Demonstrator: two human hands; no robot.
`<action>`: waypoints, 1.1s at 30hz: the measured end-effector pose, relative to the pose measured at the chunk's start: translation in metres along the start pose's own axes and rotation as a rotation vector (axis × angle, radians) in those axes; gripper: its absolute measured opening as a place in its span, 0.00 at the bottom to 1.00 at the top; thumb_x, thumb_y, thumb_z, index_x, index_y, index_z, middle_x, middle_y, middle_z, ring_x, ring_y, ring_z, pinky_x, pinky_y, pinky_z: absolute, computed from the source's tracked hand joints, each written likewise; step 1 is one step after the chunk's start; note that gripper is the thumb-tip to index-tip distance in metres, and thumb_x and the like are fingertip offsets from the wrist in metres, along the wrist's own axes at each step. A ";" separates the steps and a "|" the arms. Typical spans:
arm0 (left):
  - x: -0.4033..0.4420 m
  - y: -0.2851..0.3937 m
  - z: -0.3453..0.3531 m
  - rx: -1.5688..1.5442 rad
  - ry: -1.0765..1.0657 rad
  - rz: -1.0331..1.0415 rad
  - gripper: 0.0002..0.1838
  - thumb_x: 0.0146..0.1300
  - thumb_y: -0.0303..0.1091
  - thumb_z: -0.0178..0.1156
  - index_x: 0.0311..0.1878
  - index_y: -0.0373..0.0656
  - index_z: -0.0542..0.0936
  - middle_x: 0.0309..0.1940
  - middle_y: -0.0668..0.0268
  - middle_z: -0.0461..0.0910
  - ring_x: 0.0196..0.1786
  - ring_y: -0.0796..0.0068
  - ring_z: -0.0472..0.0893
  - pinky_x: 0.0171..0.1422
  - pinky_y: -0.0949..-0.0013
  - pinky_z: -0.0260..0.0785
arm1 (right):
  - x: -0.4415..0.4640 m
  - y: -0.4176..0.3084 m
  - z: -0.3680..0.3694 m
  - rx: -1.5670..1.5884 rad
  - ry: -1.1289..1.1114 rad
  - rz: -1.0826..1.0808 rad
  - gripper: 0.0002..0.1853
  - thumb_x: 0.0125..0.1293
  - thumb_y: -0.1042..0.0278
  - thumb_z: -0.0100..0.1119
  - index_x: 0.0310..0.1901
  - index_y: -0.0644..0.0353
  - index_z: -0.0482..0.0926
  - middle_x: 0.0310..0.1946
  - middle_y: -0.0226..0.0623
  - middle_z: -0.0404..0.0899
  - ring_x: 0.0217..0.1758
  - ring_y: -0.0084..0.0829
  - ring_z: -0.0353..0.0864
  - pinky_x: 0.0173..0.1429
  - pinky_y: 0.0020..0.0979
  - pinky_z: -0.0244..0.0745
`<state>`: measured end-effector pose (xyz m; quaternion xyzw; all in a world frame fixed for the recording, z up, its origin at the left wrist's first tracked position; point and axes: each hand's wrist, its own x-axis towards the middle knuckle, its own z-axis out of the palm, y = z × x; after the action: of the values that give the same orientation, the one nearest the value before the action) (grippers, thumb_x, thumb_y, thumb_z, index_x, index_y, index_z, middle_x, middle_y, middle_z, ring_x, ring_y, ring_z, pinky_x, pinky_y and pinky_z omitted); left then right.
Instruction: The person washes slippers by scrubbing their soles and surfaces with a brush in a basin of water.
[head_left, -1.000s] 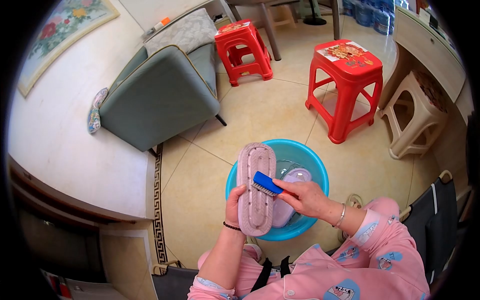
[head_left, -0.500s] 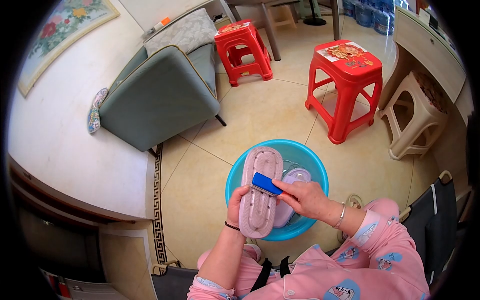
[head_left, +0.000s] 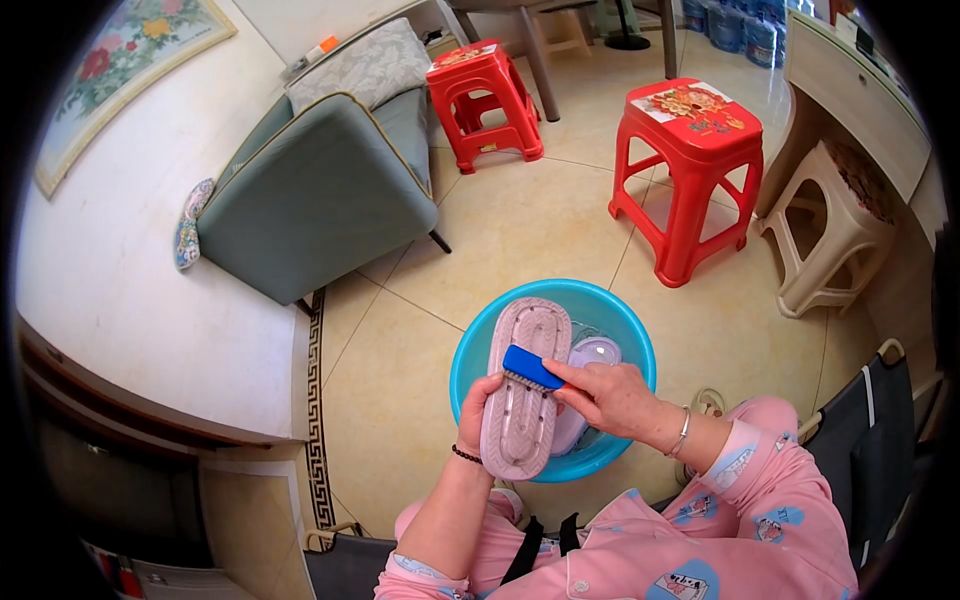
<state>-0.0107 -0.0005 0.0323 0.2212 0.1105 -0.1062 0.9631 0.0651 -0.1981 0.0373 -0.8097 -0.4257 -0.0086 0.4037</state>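
Observation:
My left hand [head_left: 474, 418] grips a pale pink slipper [head_left: 522, 430] by its left edge, with the patterned sole facing up. In my right hand [head_left: 598, 394] is a blue brush [head_left: 531, 367], its bristles against the middle of the sole. Beneath both hands stands a turquoise basin [head_left: 640, 345] on the floor. A second, lilac slipper [head_left: 597, 350] lies in the basin, partly hidden by my right hand and the first slipper. Some water shows beside it.
Two red stools [head_left: 690, 150] [head_left: 485, 105] stand beyond the basin, and a beige stool [head_left: 830, 230] is at the right under a desk [head_left: 860, 90]. A grey-green armchair [head_left: 320, 200] is at the left. Water bottles [head_left: 745, 38] stand at the back.
The held slipper has shifted a little to the right and slightly down, with my left hand moving along. The brush stays almost where it was, still on the sole.

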 end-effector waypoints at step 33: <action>0.003 -0.001 -0.009 0.062 0.103 0.009 0.29 0.67 0.43 0.51 0.65 0.32 0.68 0.55 0.48 0.79 0.53 0.53 0.82 0.60 0.53 0.76 | 0.002 -0.001 0.000 0.030 0.006 0.074 0.20 0.67 0.56 0.60 0.60 0.46 0.78 0.26 0.42 0.81 0.28 0.44 0.83 0.32 0.41 0.76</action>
<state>-0.0097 0.0022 0.0237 0.2567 0.1555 -0.0937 0.9493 0.0656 -0.1965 0.0380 -0.8187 -0.3945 0.0103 0.4172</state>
